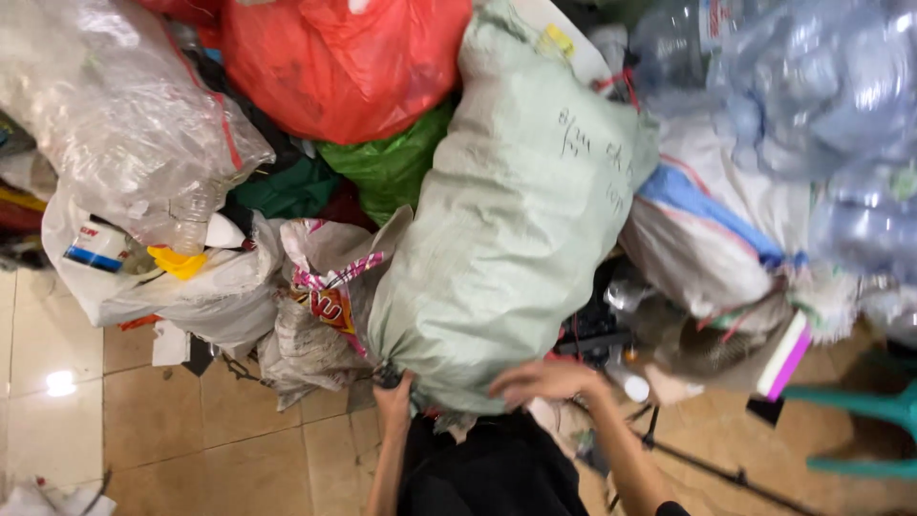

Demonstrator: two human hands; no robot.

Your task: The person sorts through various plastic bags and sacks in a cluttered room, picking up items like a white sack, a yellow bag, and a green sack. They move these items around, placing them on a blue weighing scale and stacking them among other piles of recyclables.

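Note:
A big pale green woven sack (511, 210) stands stuffed full in the middle of a heap of bags. My left hand (394, 394) grips its tied bottom corner at the lower left. My right hand (543, 380) lies on the sack's lower edge, fingers bent and pointing left, touching the fabric. A black bag or cloth (497, 468) sits between my forearms, just below the sack.
Around the sack lie a red plastic bag (344, 62), a green bag (392, 167), clear bags of plastic bottles (812, 86) (115, 105) and white sacks (707, 248). Tan floor tiles (191, 420) show at lower left. A teal plastic chair leg (860, 406) is at lower right.

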